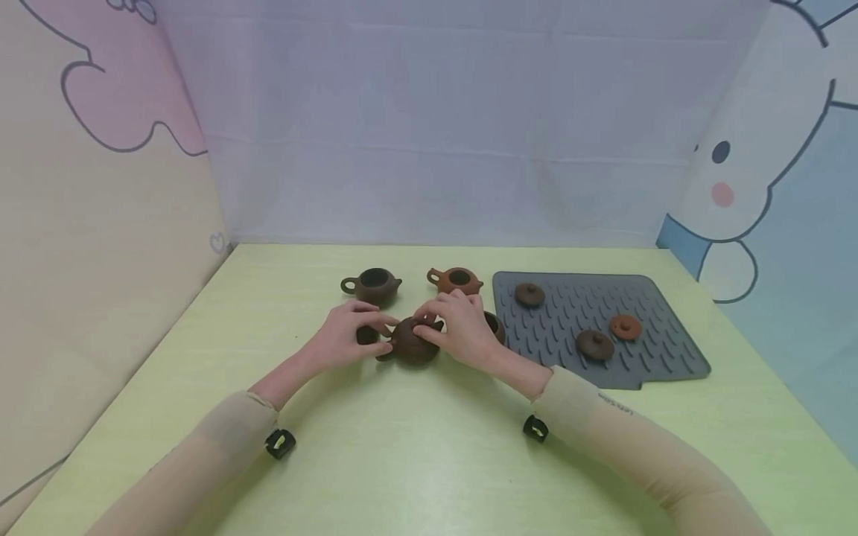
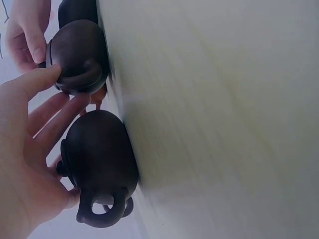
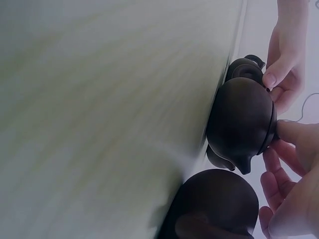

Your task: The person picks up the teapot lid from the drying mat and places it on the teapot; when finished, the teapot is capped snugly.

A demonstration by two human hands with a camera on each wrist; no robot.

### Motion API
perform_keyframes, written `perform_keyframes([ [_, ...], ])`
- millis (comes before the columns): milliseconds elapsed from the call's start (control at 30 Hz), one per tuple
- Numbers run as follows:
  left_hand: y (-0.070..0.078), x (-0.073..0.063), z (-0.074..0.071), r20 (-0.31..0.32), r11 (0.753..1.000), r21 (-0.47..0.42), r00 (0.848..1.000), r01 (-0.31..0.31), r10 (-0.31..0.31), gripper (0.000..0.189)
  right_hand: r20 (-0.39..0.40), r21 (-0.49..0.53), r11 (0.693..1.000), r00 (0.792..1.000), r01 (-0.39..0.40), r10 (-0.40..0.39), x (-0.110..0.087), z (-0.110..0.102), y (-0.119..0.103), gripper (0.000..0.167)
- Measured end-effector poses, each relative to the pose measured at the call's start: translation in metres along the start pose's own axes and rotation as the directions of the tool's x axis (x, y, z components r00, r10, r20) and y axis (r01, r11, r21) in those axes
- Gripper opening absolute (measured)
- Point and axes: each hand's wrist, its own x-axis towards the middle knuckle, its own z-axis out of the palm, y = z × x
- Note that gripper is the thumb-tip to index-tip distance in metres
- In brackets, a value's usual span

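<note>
Left hand (image 1: 348, 335): thumb and forefinger close on the handle (image 2: 79, 78) of the middle teapot (image 1: 414, 348), the other fingers loosely spread.
Left-side pot (image 2: 99, 149): dark, at 9 o'clock from the middle teapot, its lid on.
Rear dark pot (image 1: 378, 294): at 11 o'clock, lidless, handle pointing to 9.
Middle teapot, place: between the hands, apparently standing on the table (image 1: 402, 447); handle near 8 o'clock, spout (image 3: 242, 164) near 2.
Middle teapot, handling: looks like fired clay, so probably stiff, fairly light, brittle, and smooth enough to slide under dry fingertips.
Middle teapot, best hold: handle for the body, knob for the lid (image 3: 272, 135), which likely sits loose; the spout seems easiest to chip.
Red-brown pot (image 1: 459, 290): at 1 o'clock, lidless.
Right hand (image 1: 462, 331): thumb and fingertips pinch the lid around its knob, mostly hiding it.
Right-side pot (image 1: 494, 326): at 3 o'clock, partly behind the right hand.
Grey mat (image 1: 670, 361): farther towards 3, bearing a rear dark lid (image 1: 529, 296), a front dark lid (image 1: 595, 345) and a reddish lid (image 1: 626, 328).
Left wrist view: alone reveals the left-side pot's knobbed lid; from the head, fingers cover most of that pot.
Head view: alone shows the mat and the right-side pot's uncovered mouth.
Right wrist view: shows the lid seam and spout clearly.
</note>
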Motion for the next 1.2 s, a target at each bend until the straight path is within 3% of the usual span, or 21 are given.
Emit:
perform_keyframes([
  [267, 0.001, -0.001, 0.001, 0.003, 1.000, 0.026, 1.000, 0.002, -0.002, 0.035, 0.015, 0.020, 1.000, 1.000, -0.007, 0.007, -0.003, -0.004, 0.002, 0.024],
  [633, 0.009, -0.001, 0.003, -0.069, 0.995, 0.092, 0.997, 0.049, -0.043, 0.041, -0.027, 0.007, 0.999, 0.999, -0.039, 0.039, -0.026, -0.022, 0.015, 0.042],
  [900, 0.017, 0.008, 0.010, -0.152, 0.994, 0.105, 0.987, -0.031, 0.047, 0.049, -0.097, -0.020, 0.999, 0.995, -0.026, 0.024, -0.047, -0.040, 0.035, 0.042],
  [1033, 0.023, 0.016, 0.016, -0.152, 0.989, 0.124, 0.984, -0.078, 0.097, 0.052, -0.136, -0.048, 0.999, 0.991, -0.018, 0.011, -0.057, -0.050, 0.046, 0.044],
  [1200, 0.033, 0.027, 0.025, -0.132, 0.986, 0.144, 0.986, -0.084, 0.104, 0.053, -0.162, -0.096, 0.995, 0.987, -0.022, 0.006, -0.067, -0.060, 0.061, 0.046],
])
